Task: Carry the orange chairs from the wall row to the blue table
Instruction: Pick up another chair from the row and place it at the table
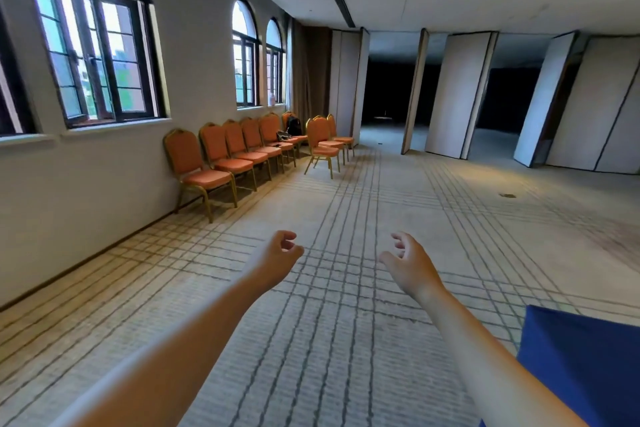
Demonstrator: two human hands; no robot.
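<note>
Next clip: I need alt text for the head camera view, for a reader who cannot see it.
Two bare arms reach forward over patterned carpet, left hand and right hand both open and empty. Ahead on the left, a row of orange chairs stands along the wall under arched windows, with a few more chairs standing apart from it. A corner of the blue table shows at lower right.

Most of the blue table (pixel 585 367) is being cut off by the picture's edge. The far chairs (pixel 287 128) are being partly hidden by a black bag (pixel 294 125). Small things on one seat cannot be told.
</note>
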